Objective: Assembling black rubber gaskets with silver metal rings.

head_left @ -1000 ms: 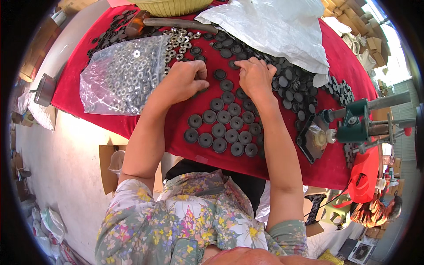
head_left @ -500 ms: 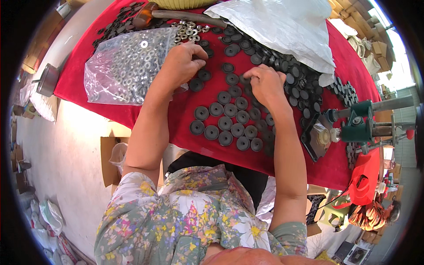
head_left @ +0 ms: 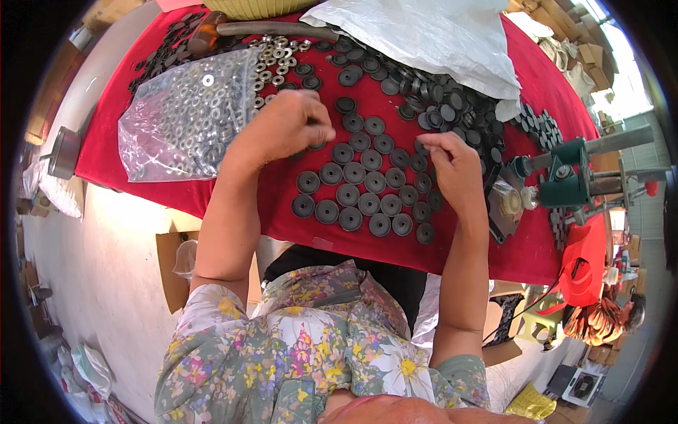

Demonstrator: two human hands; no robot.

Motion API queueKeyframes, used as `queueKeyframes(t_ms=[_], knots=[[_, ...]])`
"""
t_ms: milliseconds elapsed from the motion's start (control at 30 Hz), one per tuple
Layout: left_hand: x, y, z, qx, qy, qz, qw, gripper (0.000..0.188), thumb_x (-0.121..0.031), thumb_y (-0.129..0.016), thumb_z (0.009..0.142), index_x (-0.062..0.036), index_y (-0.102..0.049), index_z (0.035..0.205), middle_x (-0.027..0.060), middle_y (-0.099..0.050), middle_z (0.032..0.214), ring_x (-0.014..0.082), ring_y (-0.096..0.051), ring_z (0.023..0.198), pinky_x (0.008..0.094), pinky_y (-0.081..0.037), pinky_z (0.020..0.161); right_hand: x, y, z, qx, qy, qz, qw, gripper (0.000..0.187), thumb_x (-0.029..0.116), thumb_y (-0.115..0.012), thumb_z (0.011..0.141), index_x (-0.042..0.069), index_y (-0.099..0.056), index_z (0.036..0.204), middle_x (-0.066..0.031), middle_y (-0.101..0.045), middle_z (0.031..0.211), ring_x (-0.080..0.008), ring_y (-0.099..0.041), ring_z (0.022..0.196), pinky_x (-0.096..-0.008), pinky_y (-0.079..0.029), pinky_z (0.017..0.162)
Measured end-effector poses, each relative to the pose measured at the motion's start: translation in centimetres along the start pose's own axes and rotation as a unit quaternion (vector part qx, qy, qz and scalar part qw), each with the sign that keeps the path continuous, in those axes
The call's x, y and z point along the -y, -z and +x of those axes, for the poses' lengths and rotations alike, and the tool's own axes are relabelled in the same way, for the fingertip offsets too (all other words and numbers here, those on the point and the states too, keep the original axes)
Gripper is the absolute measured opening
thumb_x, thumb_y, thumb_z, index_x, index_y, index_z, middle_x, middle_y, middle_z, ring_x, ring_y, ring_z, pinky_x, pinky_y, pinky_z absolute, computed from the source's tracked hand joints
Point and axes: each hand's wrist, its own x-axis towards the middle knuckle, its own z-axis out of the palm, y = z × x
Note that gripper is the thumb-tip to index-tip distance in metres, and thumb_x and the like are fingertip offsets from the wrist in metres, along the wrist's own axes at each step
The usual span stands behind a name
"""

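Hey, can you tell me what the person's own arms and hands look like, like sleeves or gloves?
The left hand and right hand are ungloved, and the forearms are bare, with no watch or bracelet visible. The left sleeve and right sleeve are short, part of a grey-green top printed with white, yellow and pink flowers.

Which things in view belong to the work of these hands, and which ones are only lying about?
Belonging to the work:
black discs spread on the cloth, by the right hand
bag of metal rings, probably, beside the left hand

Seemingly just lying about:
mallet
white sheeting
red bag
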Motion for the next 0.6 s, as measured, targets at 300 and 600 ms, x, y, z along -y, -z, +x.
queueKeyframes(t_ms=[300, 600], knots=[[1.7, -3.4, 1.7, -0.136, -0.171, 0.166, 0.962, 0.016, -0.001, -0.067, 0.081, 0.0021, -0.07, 0.096, 0.0141, -0.062, 0.119, 0.0346, -0.059, 0.107, 0.0403, -0.049, 0.094, -1.3, 2.5, -6.6, -0.073, -0.054, 0.021, 0.996, 0.022, -0.006, -0.056, 0.087, 0.0, -0.072, 0.1, -0.0109, -0.068, 0.085, -0.0171, -0.065, 0.077, -0.0281, -0.049, 0.07], [2.2, -4.2, 1.7, -0.177, -0.079, 0.305, 0.933, 0.023, -0.008, -0.068, 0.082, -0.0022, -0.071, 0.104, 0.0073, -0.061, 0.119, 0.0301, -0.057, 0.111, 0.0422, -0.048, 0.092, -1.6, 2.4, -9.6, -0.159, -0.042, 0.006, 0.986, 0.023, -0.008, -0.056, 0.086, 0.0, -0.072, 0.1, -0.0125, -0.067, 0.083, -0.0213, -0.065, 0.076, -0.031, -0.05, 0.068]])
